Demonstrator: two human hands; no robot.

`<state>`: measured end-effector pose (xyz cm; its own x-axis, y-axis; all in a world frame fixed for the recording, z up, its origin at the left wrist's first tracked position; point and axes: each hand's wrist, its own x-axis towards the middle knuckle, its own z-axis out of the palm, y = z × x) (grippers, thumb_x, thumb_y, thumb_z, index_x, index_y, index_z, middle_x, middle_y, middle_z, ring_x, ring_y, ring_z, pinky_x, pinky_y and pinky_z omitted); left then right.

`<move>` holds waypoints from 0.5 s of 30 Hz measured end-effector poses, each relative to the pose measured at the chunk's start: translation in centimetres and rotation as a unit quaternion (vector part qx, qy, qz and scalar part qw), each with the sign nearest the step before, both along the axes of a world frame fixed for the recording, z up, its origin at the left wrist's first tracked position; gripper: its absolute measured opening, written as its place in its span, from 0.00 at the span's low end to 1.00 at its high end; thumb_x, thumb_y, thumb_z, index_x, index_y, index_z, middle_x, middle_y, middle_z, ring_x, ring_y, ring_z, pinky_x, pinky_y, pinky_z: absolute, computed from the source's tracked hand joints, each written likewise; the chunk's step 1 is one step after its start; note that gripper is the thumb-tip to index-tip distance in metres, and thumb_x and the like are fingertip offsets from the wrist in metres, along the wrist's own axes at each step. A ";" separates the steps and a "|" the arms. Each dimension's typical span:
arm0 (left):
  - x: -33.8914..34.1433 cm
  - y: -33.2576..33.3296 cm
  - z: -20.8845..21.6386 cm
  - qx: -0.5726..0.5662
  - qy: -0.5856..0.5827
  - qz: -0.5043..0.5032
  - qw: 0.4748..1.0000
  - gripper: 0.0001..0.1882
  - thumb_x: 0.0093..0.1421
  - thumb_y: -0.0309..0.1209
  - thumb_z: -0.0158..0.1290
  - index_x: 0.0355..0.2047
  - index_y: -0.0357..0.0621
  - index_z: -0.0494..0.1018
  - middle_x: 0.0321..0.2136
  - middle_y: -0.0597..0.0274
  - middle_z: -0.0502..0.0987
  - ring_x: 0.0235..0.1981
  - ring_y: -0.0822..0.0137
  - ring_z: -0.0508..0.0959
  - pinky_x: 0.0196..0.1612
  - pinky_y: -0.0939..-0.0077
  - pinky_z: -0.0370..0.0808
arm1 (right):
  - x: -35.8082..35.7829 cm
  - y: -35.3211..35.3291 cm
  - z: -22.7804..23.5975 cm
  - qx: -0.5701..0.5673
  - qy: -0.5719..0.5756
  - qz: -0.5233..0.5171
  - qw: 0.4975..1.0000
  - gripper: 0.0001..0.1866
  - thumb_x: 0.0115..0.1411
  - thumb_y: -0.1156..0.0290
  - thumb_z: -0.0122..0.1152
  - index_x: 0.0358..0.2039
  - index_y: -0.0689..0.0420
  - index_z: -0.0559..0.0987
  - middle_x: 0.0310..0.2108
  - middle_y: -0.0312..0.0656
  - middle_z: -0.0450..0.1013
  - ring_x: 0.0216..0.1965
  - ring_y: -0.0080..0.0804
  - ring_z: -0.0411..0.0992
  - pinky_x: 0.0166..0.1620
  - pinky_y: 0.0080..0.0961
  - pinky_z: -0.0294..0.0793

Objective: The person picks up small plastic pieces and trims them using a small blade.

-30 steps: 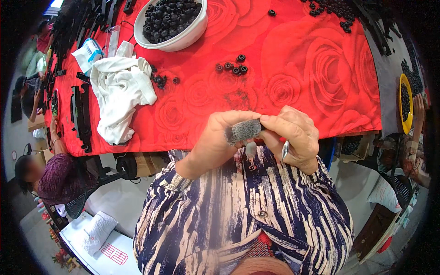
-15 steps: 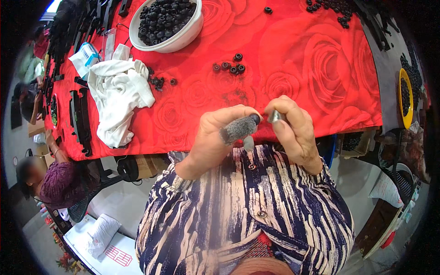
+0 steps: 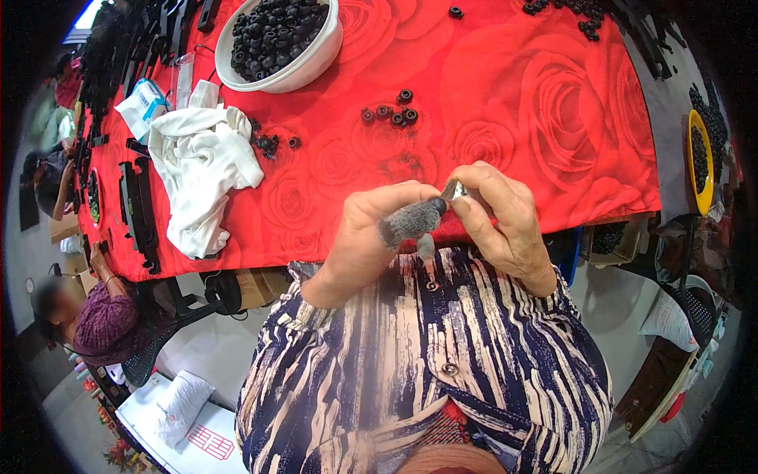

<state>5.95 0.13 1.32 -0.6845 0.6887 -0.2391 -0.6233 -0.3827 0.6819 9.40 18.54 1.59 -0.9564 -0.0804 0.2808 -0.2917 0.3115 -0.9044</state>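
My left hand (image 3: 355, 233) is closed, pinching a small round black part (image 3: 440, 205) between thumb and forefinger. A grey fabric sleeve (image 3: 409, 226) wraps that forefinger, and another finger has a light grey tip cover (image 3: 425, 243). Between the fingertips of my closed right hand (image 3: 505, 225) is a short, shiny metal blade (image 3: 452, 189). Its end is against or very close to the black part; the exact contact is too small to make out. Beyond my hands, several black ring-shaped parts (image 3: 397, 118) lie on the red rose-patterned tablecloth (image 3: 545, 118).
A white bowl (image 3: 335, 47) heaped with black parts stands at the far left, near a crumpled white cloth (image 3: 197, 158). Long black strips (image 3: 138, 213) lie along the left side. At right is a yellow-rimmed tray (image 3: 707, 170). Another person (image 3: 106, 320) sits at left.
My right hand has turned and brought the blade over to the black part, where before it was slightly apart. My left hand keeps its hold. The whole view has shifted slightly.
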 end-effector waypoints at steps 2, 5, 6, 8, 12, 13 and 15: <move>-0.1 0.0 -0.1 0.005 -0.002 0.000 1.000 0.12 0.59 0.27 0.50 0.41 0.33 0.72 0.33 0.64 0.73 0.29 0.75 0.74 0.28 0.83 0.74 | 0.0 0.0 -0.1 0.000 0.005 -0.002 1.000 0.07 0.54 0.78 0.53 0.34 0.64 0.71 0.24 0.48 0.68 0.25 0.42 0.70 0.28 0.31 0.67; -0.1 -0.2 -0.5 -0.037 0.030 -0.002 0.999 0.12 0.59 0.27 0.49 0.41 0.33 0.72 0.33 0.64 0.74 0.30 0.74 0.74 0.28 0.81 0.75 | -0.1 0.1 0.0 0.003 0.006 0.003 1.000 0.07 0.54 0.79 0.53 0.34 0.64 0.71 0.24 0.48 0.68 0.25 0.42 0.70 0.27 0.31 0.67; -0.1 -0.2 -0.6 -0.036 0.033 0.001 0.999 0.12 0.59 0.26 0.49 0.41 0.33 0.72 0.33 0.63 0.74 0.30 0.74 0.74 0.27 0.81 0.75 | -0.1 0.1 0.1 0.006 0.002 0.009 1.000 0.07 0.53 0.79 0.53 0.34 0.64 0.71 0.24 0.48 0.68 0.25 0.42 0.70 0.27 0.31 0.67; -0.1 -0.2 -0.6 -0.034 0.035 0.003 0.999 0.11 0.59 0.26 0.49 0.41 0.33 0.72 0.33 0.63 0.74 0.30 0.73 0.75 0.26 0.80 0.76 | -0.1 0.2 -0.1 0.002 0.005 0.011 1.000 0.07 0.53 0.79 0.53 0.34 0.64 0.72 0.24 0.48 0.68 0.24 0.42 0.70 0.27 0.31 0.67; -0.2 -0.1 -0.5 -0.009 -0.010 -0.011 1.000 0.12 0.59 0.25 0.49 0.41 0.33 0.72 0.34 0.63 0.74 0.31 0.73 0.75 0.27 0.80 0.76 | -0.2 0.3 -0.3 -0.007 0.013 0.014 1.000 0.07 0.53 0.79 0.54 0.34 0.65 0.72 0.23 0.48 0.68 0.24 0.42 0.69 0.27 0.31 0.67; -0.1 -0.1 -0.6 -0.010 -0.006 -0.006 1.000 0.11 0.59 0.25 0.49 0.41 0.33 0.72 0.34 0.63 0.74 0.31 0.73 0.75 0.27 0.81 0.77 | -0.2 0.3 -0.3 -0.007 0.012 0.013 1.000 0.07 0.53 0.79 0.54 0.34 0.65 0.72 0.23 0.48 0.68 0.24 0.42 0.69 0.27 0.31 0.67; -0.2 -0.1 -0.5 -0.006 -0.007 -0.008 1.000 0.11 0.59 0.25 0.49 0.41 0.33 0.72 0.33 0.63 0.73 0.30 0.73 0.75 0.27 0.81 0.77 | -0.2 0.3 -0.3 -0.011 0.006 0.020 1.000 0.08 0.52 0.79 0.55 0.34 0.65 0.72 0.23 0.48 0.68 0.24 0.41 0.69 0.26 0.30 0.67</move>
